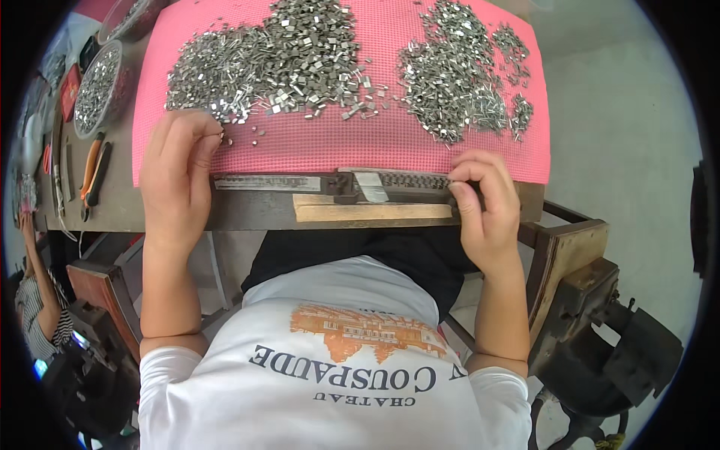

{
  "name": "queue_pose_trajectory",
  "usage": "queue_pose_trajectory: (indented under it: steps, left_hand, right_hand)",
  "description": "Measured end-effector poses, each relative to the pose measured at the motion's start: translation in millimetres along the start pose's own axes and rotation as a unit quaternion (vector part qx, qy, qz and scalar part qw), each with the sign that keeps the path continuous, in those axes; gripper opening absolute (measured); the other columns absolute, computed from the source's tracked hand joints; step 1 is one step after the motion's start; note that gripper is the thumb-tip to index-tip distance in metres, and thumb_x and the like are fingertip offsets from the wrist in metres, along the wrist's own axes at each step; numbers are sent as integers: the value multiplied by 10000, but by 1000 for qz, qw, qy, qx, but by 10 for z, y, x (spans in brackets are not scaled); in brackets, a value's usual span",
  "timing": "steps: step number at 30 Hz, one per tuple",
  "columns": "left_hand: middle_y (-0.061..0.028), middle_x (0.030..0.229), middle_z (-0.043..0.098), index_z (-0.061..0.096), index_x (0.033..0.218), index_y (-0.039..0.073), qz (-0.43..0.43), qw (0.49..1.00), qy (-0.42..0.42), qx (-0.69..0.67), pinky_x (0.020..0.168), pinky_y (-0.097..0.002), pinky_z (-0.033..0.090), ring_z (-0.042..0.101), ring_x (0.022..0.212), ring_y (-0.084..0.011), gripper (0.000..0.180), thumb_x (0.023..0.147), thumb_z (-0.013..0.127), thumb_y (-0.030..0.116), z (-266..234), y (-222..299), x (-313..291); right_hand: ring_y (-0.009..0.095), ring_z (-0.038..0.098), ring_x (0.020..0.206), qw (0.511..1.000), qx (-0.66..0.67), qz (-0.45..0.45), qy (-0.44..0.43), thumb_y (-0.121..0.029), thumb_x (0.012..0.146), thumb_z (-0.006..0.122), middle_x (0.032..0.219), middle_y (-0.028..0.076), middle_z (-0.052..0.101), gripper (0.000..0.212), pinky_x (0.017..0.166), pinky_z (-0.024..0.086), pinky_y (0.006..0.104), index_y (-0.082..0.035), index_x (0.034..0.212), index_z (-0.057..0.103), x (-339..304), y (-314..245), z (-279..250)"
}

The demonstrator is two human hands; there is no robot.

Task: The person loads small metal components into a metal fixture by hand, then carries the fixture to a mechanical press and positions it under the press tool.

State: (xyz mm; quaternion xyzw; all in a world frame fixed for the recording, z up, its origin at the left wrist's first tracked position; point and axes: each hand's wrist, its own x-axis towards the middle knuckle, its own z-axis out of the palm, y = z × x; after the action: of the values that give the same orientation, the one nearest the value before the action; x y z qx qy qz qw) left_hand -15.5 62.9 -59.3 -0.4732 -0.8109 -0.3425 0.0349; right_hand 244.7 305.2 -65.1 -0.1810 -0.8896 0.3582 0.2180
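Observation:
My left hand [178, 161] is over the left part of the pink mat [315, 146], its thumb and fingertips pinched together. A small dark bit shows at the fingertips; its kind is too small to tell. A few loose metal pieces lie just right of them, below a big heap of small silvery metal pieces [300, 56]. At the right end of a long dark metal rail [409, 184], my right hand [489, 206] is closed, thumb against fingers; what it grips, if anything, is hidden. Small pieces sit in a row along the rail, which has a dark block [345, 186] at its middle.
A second heap of metal pins [454, 75] lies on the mat's right. A wooden strip [375, 211] lies along the table's front edge. Left of the mat are a clear tub of metal pieces [97, 90] and orange-black pliers [94, 176]. Another person's arm [41, 277] shows far left.

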Motion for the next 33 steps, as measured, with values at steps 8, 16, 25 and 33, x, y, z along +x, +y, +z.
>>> queue_pose_trajectory:
  steps: [8,16,25,33]
  left_hand:
    - [-124,963,650,623,989,31,74,995,-58,-39,815,-411,481,621,894,-345,76,928,667,23,277,401,129]
    - [-93,966,664,652,969,64,122,987,-81,-67,804,-412,479,636,894,-316,126,867,718,34,486,628,201]
    - [-74,982,695,693,948,70,159,977,-110,-94,775,-383,459,648,866,-278,148,819,760,40,751,817,170]
    - [-49,973,694,700,971,82,158,977,-107,-92,774,-380,453,648,859,-259,143,844,763,61,910,954,129]
  right_hand:
    - [286,628,935,992,-58,-106,26,-16,828,748,1038,76,670,159,849,441,411,-55,966,678,-51,107,210]
    - [260,631,909,982,-96,-156,52,-32,754,792,1009,50,656,227,811,444,403,-60,948,678,-27,96,298]
    - [260,637,908,981,-89,-159,65,-23,737,798,994,50,666,233,801,453,404,-56,941,692,-7,96,296]
    - [260,663,842,980,-30,-164,111,18,704,786,945,48,702,221,753,486,391,-53,903,723,-42,195,307]
